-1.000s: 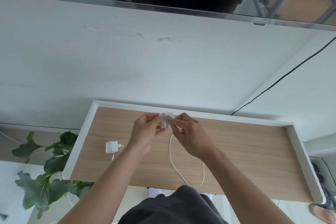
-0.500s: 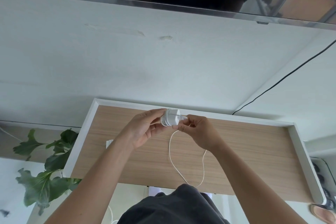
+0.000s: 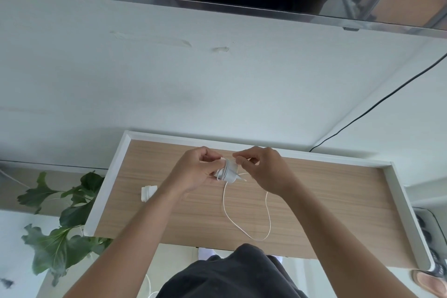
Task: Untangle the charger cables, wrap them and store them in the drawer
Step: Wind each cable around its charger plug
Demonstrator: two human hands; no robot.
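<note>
Charger (image 3: 228,172) gripped above drawer (image 3: 107,184), its cable (image 3: 223,201) pinched, wrapped charger (image 3: 148,193) inside

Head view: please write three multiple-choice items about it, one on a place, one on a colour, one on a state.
1. Where does the small wrapped white charger lie?
A. on the wood-grain bottom of the white-rimmed drawer, near its left rim
B. among the plant leaves
C. on the floor

2. What colour is the thin wall cable at the right?
A. white
B. red
C. black

3. In what state is the long white cable of the white charger block?
A. fully wound
B. partly wound, with a loose loop
C. cut in two

Answers:
1 A, it rests on the drawer bottom.
2 C, it is a dark line on the pale wall.
3 B, the left hand grips the block, the right hand pinches the cable, and a loop trails below.
</note>
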